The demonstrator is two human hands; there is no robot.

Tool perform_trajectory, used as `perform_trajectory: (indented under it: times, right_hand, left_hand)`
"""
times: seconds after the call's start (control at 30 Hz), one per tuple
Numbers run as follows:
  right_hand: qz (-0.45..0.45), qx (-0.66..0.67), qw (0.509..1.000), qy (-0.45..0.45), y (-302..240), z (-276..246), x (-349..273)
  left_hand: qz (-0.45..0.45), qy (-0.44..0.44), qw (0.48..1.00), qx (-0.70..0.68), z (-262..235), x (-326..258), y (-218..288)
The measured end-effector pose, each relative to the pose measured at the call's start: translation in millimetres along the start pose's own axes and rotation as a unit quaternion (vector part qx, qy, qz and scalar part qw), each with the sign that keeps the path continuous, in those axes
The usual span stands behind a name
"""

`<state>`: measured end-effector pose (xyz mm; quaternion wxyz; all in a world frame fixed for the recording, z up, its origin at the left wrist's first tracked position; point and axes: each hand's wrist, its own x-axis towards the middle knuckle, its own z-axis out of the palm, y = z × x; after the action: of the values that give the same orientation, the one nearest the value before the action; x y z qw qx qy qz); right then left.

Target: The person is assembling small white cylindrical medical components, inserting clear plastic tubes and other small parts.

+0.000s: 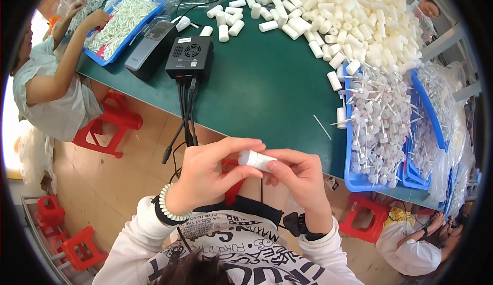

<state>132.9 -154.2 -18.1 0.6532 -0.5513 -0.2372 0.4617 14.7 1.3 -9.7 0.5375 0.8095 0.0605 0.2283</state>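
Close to the table's front edge, a short white plastic cylinder lies nearly level between my hands. Its left end looks paler and rounded, like a cap or plug. My right hand grips the right end, thumb on top and fingers curled beneath. The thumb and forefinger of my left hand close around the paler end; how firmly they press is hard to see. Right of my hands, a blue tray holds many pale parts with thin stems.
White cylinders form a big heap at the back right of the green table. A thin white stick lies nearby. A black box with cables stands left, beside a grey device. Co-workers sit left and right.
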Motion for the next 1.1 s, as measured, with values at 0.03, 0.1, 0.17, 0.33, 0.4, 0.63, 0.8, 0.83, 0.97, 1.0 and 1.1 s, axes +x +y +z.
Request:
perform_trajectory:
  times: [0.03,0.1,0.17,0.33,0.4,0.63,0.8,0.83,0.97,1.0,1.1]
  right_hand:
    - [-0.031,-0.002,1.0,0.004,0,3,2]
    - [-0.06,-0.005,0.998,0.009,4,8,3]
    - [-0.078,0.045,0.993,0.076,12,11,6]
    - [-0.192,-0.1,0.958,0.19,40,36,2]
    - [-0.293,-0.357,0.866,0.194,28,25,1]
    - [-0.287,-0.3,0.909,-0.007,-33,-2,1]
    - [-0.227,-0.202,0.953,0.015,-31,-3,-15]
    - [-0.224,-0.175,0.958,0.033,-30,-1,-18]
    - [-0.247,-0.164,0.953,0.071,-33,3,-20]
    - [-0.277,-0.228,0.931,0.058,-34,1,-21]
    - [-0.275,-0.247,0.926,0.082,-32,9,-20]
  left_hand:
    - [-0.001,0.013,0.999,-0.037,4,-1,-7]
    - [-0.025,0.007,0.978,-0.209,7,-4,-13]
    - [-0.044,0.064,0.949,-0.307,16,-3,-15]
    - [-0.134,-0.056,0.922,-0.359,24,-6,-19]
    - [-0.117,-0.023,0.917,-0.382,28,-6,-17]
    - [-0.103,-0.228,0.963,-0.097,1,4,16]
    - [-0.071,-0.122,0.985,-0.101,-6,-3,21]
    - [-0.079,-0.134,0.985,-0.072,-8,-2,26]
    - [-0.003,-0.092,0.996,-0.019,-6,-5,27]
    - [0.021,-0.085,0.996,-0.007,-6,-6,27]
    - [0.048,-0.072,0.996,0.0,-3,-5,23]
